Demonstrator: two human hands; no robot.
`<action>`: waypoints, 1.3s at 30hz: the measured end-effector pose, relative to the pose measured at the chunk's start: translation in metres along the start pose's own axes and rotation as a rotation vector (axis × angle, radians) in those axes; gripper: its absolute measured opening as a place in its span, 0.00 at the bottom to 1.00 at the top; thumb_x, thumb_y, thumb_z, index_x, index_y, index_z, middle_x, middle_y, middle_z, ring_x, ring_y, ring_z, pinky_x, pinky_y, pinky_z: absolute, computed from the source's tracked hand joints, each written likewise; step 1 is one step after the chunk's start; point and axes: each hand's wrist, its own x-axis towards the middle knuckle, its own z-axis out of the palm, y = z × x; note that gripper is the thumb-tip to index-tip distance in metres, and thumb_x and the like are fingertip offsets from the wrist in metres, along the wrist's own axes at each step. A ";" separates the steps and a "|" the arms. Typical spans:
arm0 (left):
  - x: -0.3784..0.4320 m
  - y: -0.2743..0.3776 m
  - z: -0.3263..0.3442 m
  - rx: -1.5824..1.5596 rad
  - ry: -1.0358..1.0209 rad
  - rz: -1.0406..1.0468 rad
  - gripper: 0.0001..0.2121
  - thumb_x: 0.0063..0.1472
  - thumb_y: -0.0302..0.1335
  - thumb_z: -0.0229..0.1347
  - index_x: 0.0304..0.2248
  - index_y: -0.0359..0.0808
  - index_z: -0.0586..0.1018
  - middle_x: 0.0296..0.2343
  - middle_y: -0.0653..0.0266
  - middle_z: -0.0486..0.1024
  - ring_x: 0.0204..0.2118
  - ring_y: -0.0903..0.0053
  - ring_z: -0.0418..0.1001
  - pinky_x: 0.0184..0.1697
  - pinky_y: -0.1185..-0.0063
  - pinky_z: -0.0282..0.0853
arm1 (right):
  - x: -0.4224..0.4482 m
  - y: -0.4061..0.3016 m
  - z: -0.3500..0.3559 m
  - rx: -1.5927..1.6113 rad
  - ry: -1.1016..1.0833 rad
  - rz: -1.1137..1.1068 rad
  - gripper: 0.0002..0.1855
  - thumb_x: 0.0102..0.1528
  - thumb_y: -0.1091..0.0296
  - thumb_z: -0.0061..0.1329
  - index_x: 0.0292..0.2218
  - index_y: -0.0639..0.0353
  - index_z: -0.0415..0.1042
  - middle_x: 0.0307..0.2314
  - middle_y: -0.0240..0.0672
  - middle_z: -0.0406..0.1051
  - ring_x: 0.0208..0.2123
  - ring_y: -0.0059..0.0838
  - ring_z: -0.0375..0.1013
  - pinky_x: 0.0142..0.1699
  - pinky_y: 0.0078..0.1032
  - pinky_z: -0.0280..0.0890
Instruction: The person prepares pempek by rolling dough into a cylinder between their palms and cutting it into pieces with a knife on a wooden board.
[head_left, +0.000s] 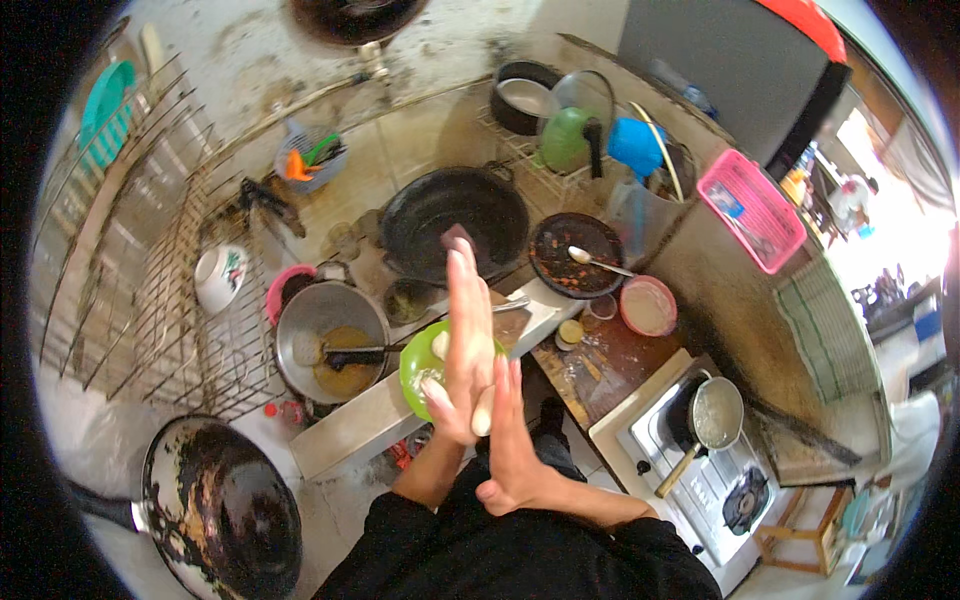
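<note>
My left hand (469, 337) and my right hand (513, 442) are raised in front of me, palms facing each other. Between them a small, pale, elongated piece of dough (482, 411) is pressed, its end showing near the heels of the palms. Both hands have their fingers straight and held together. Partly hidden under my left hand is a bright green dish (409, 366), with more pale dough (440, 344) and some whitish bits in it. The dish sits at the tiled counter edge.
Left of the dish stands a metal pot (300, 349) with a black-handled utensil. A large black wok (427, 202) lies beyond my hands. To the right are a stone mortar (551, 259) with a spoon, a pink bowl (649, 304) and a saucepan (718, 409) on a gas stove (679, 469).
</note>
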 end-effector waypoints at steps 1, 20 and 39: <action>0.004 0.002 -0.011 0.019 0.013 0.023 0.54 0.56 0.70 0.27 0.65 0.28 0.35 0.66 0.48 0.28 0.69 0.61 0.27 0.69 0.64 0.22 | -0.002 -0.003 0.010 -0.004 0.015 -0.012 0.53 0.60 0.31 0.23 0.65 0.74 0.30 0.64 0.65 0.32 0.68 0.60 0.30 0.68 0.51 0.26; -0.103 -0.009 -0.039 0.138 0.051 -0.307 0.53 0.58 0.69 0.25 0.64 0.26 0.34 0.66 0.48 0.30 0.70 0.64 0.29 0.69 0.69 0.26 | 0.049 0.054 0.010 0.151 -0.021 0.126 0.46 0.64 0.36 0.18 0.66 0.69 0.34 0.66 0.56 0.31 0.69 0.52 0.30 0.69 0.41 0.28; -0.115 -0.036 -0.017 0.061 -0.023 -0.318 0.53 0.57 0.69 0.29 0.65 0.29 0.32 0.66 0.49 0.28 0.70 0.63 0.28 0.68 0.68 0.24 | 0.043 0.069 -0.013 0.086 0.080 0.197 0.45 0.64 0.35 0.16 0.66 0.67 0.36 0.67 0.51 0.32 0.69 0.51 0.29 0.69 0.42 0.28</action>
